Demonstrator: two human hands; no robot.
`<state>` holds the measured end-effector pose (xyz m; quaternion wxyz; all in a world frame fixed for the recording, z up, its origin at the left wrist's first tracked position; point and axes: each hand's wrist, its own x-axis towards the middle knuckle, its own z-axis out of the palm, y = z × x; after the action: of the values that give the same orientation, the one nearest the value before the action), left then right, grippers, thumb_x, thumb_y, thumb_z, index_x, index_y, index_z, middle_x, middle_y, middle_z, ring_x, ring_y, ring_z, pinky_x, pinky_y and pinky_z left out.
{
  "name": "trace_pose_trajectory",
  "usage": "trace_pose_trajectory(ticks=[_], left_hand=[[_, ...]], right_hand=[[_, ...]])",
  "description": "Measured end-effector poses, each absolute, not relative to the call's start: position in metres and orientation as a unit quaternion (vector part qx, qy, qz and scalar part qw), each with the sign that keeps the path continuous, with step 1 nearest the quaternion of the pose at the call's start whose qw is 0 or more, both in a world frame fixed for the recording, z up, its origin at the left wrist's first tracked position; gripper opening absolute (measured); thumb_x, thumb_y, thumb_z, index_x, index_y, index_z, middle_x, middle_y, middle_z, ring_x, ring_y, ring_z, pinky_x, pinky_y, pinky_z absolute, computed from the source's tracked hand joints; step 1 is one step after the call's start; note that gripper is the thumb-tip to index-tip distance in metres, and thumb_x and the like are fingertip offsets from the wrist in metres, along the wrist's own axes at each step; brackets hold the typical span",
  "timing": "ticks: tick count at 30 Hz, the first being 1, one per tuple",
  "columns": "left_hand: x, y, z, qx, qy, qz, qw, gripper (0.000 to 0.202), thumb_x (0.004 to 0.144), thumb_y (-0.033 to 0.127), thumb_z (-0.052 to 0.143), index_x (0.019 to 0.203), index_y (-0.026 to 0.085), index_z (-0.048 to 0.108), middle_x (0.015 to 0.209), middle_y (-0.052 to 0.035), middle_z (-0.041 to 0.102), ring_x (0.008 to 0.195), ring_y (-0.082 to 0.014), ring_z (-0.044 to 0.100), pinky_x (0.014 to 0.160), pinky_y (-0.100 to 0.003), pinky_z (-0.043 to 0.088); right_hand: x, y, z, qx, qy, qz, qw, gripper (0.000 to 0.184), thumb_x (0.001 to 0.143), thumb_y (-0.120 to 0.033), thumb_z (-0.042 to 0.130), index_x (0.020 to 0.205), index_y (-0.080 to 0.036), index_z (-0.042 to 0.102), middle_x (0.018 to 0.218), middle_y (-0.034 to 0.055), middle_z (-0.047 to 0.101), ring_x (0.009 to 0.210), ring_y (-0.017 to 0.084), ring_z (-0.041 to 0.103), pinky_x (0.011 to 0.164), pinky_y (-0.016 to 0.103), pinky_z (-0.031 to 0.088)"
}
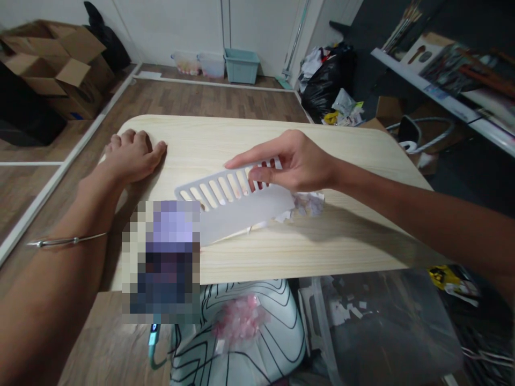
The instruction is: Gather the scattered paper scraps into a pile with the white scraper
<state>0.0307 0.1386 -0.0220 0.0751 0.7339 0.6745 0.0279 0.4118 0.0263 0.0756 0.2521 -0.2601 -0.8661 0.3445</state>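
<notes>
My right hand [298, 163] grips a long white slotted plastic piece [245, 214], with the thumb at its row of slots and the index finger stretched along the upper edge. This piece is tilted above the light wood table [362, 241]; its full shape cannot be made out. Crumpled paper scraps [309, 203] show at its right end, and some bits are by its lower edge. My left hand [132, 155] lies at the table's left edge with its fingers apart and nothing in it. A pixelated patch hides what is at the front left of the table.
Below the front edge are a patterned stool seat [277, 327] with a pink plastic bag [241, 319] and a clear plastic bin [386, 321] holding paper bits. Cardboard boxes [60, 64], a teal tub [241, 67] and a black bag [332, 80] stand beyond; a shelf [434, 91] is right.
</notes>
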Motion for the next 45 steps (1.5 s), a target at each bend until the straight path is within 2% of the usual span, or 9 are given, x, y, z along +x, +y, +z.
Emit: trace_pose_trajectory(ticks=[3, 5, 7, 13, 20, 27, 32, 38, 45], left_hand=[[0.033, 0.137, -0.022, 0.719, 0.691, 0.037, 0.064, 0.124, 0.104, 0.090, 0.006, 0.170, 0.004, 0.067, 0.188, -0.0381, 0.056, 0.182, -0.0703, 0.039, 0.124, -0.090, 0.047], [0.037, 0.133, -0.019, 0.705, 0.706, 0.037, 0.055, 0.114, 0.108, 0.080, 0.012, 0.175, 0.002, 0.062, 0.194, -0.0393, 0.050, 0.182, -0.0648, 0.044, 0.143, -0.081, 0.043], [0.042, 0.128, -0.016, 0.701, 0.711, 0.032, 0.051, 0.102, 0.112, 0.068, 0.019, 0.176, 0.000, 0.059, 0.194, -0.0390, 0.050, 0.182, -0.0614, 0.046, 0.149, -0.073, 0.041], [0.049, 0.122, -0.010, 0.700, 0.711, 0.034, 0.058, 0.093, 0.115, 0.060, 0.025, 0.177, -0.001, 0.059, 0.193, -0.0388, 0.052, 0.181, -0.0620, 0.046, 0.148, -0.074, 0.040], [0.052, 0.119, -0.006, 0.696, 0.714, 0.038, 0.066, 0.091, 0.118, 0.058, 0.025, 0.179, -0.002, 0.057, 0.195, -0.0388, 0.048, 0.184, -0.0600, 0.043, 0.149, -0.072, 0.036], [0.050, 0.118, -0.005, 0.703, 0.706, 0.033, 0.076, 0.092, 0.120, 0.058, 0.024, 0.179, -0.005, 0.054, 0.196, -0.0391, 0.046, 0.184, -0.0601, 0.041, 0.150, -0.072, 0.034], [0.046, 0.121, -0.010, 0.704, 0.705, 0.040, 0.080, 0.095, 0.119, 0.064, 0.023, 0.180, -0.002, 0.054, 0.199, -0.0370, 0.044, 0.186, -0.0598, 0.038, 0.151, -0.074, 0.032], [0.037, 0.129, -0.022, 0.696, 0.706, 0.097, 0.092, 0.117, 0.105, 0.094, 0.017, 0.185, 0.019, 0.057, 0.198, -0.0198, 0.054, 0.188, -0.0580, 0.034, 0.151, -0.079, 0.031], [0.036, 0.130, -0.018, 0.699, 0.701, 0.088, 0.112, 0.121, 0.099, 0.100, 0.023, 0.190, 0.027, 0.052, 0.198, -0.0200, 0.055, 0.188, -0.0632, 0.033, 0.149, -0.086, 0.030]], right_hand=[[0.415, 0.029, 0.077, -0.208, -0.883, 0.327, 0.265, 0.036, 0.118, -0.033, 0.074, 0.142, -0.017, 0.095, 0.110, 0.0017, 0.093, 0.092, 0.012, 0.086, 0.083, 0.021, 0.065], [0.416, 0.029, 0.078, -0.178, -0.886, 0.318, 0.287, 0.032, 0.119, -0.025, 0.074, 0.143, -0.017, 0.094, 0.115, 0.0014, 0.095, 0.093, 0.010, 0.087, 0.084, 0.018, 0.065], [0.416, 0.028, 0.078, -0.152, -0.886, 0.311, 0.310, 0.029, 0.120, -0.018, 0.075, 0.143, -0.017, 0.094, 0.123, 0.0021, 0.096, 0.094, 0.008, 0.087, 0.085, 0.015, 0.065], [0.410, 0.021, 0.080, -0.168, -0.898, 0.267, 0.308, 0.028, 0.123, -0.024, 0.077, 0.144, -0.025, 0.095, 0.111, -0.0015, 0.095, 0.091, 0.009, 0.088, 0.081, 0.015, 0.065], [0.404, 0.015, 0.082, -0.131, -0.916, 0.227, 0.303, 0.029, 0.122, -0.016, 0.076, 0.143, -0.022, 0.095, 0.108, -0.0007, 0.097, 0.091, 0.009, 0.089, 0.080, 0.014, 0.063], [0.412, 0.008, 0.092, -0.186, -0.912, 0.254, 0.262, 0.022, 0.121, -0.027, 0.079, 0.135, -0.027, 0.097, 0.109, 0.0020, 0.098, 0.081, 0.010, 0.086, 0.076, 0.016, 0.065], [0.419, 0.002, 0.100, -0.166, -0.914, 0.273, 0.248, 0.029, 0.116, -0.019, 0.083, 0.137, -0.031, 0.099, 0.104, 0.0020, 0.098, 0.080, 0.011, 0.088, 0.075, 0.016, 0.067], [0.415, -0.003, 0.096, -0.162, -0.903, 0.232, 0.323, 0.041, 0.111, -0.010, 0.085, 0.137, -0.038, 0.101, 0.109, 0.0011, 0.100, 0.079, 0.014, 0.090, 0.072, 0.018, 0.069], [0.418, -0.011, 0.078, -0.164, -0.894, 0.240, 0.340, 0.046, 0.109, -0.012, 0.089, 0.145, -0.039, 0.098, 0.115, 0.0011, 0.100, 0.076, 0.015, 0.091, 0.073, 0.020, 0.073]])
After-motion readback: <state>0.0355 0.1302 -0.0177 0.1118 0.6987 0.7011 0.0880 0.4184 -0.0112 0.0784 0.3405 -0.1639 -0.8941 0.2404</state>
